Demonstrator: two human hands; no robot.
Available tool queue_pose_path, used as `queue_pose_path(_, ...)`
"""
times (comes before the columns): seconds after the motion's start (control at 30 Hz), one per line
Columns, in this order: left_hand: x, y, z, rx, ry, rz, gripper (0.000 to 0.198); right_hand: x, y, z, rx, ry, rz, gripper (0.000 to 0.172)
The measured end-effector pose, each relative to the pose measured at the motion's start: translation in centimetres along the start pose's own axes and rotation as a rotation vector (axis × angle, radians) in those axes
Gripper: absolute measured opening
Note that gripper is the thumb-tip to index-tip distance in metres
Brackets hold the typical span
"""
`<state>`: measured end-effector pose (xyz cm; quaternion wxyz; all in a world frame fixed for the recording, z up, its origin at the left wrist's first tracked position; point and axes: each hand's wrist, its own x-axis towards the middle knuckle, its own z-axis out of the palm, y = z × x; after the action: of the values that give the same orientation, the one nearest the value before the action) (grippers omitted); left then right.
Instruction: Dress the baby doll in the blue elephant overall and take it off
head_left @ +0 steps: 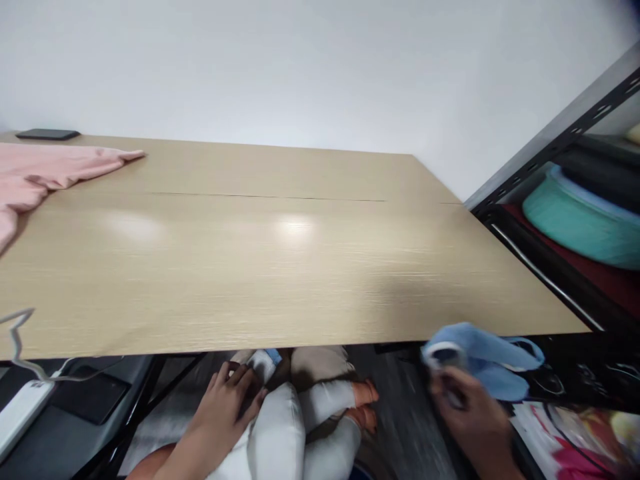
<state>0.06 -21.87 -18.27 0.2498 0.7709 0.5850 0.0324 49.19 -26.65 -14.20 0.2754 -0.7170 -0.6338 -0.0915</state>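
Note:
My left hand (pixel 227 403) lies below the table's front edge, fingers bent and a little apart, beside a small figure in white clothing (pixel 277 430). Close to its fingertips is a small white and blue item (pixel 265 365), partly hidden. The figure's white-covered legs (pixel 327 400) end in small orange-toned feet (pixel 365 393); whether it is a baby or a doll cannot be told. At the table's right front edge, my right hand (pixel 463 407) is closed on a light blue cloth piece (pixel 480 357) with a white ring-shaped part and a loop. Motion blurs this hand.
A pale wooden table (pixel 280 267) stretches to the white wall. Pink cloth (pixel 50 173) and a dark flat device (pixel 47 135) lie at left. A white power strip (pixel 27 403) sits on a dark chair (pixel 90 440). A shelf with a teal basket (pixel 580 220) stands at right.

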Motion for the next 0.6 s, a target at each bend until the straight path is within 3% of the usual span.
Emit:
queue_pose_path(0.07,-0.1,0.0,0.3,-0.002,0.002,-0.006,0.046,0.7,-5.3,3.7,0.191,-0.344,-0.264,0.026)
queue_pose_path(0.13,-0.2,0.0,0.5,-0.021,0.006,-0.004,0.047,1.6,-10.9,6.9,0.286,-0.687,-0.453,0.035)
queue_pose_path(0.23,-0.8,-0.3,0.8,-0.049,0.096,-0.059,0.055,3.1,-17.5,10.7,0.374,-0.815,-0.589,0.03)
queue_pose_path(0.33,-2.1,-2.2,0.9,-0.03,0.182,-0.197,0.067,3.9,-20.8,12.9,0.403,-0.876,-0.597,0.04)
queue_pose_path(0.4,-3.6,-4.3,0.5,-0.05,0.119,-0.257,0.067,3.9,-21.6,13.1,0.433,-0.937,-0.612,0.034)
queue_pose_path(0.5,-5.8,-7.8,-1.2,-0.173,-0.024,-0.346,0.069,3.2,-21.8,11.2,0.484,-1.006,-0.597,0.039)
queue_pose_path(0.6,-7.3,-10.4,-3.3,-0.302,-0.054,-0.445,0.067,1.9,-21.6,7.5,0.637,-1.129,-0.338,0.06)
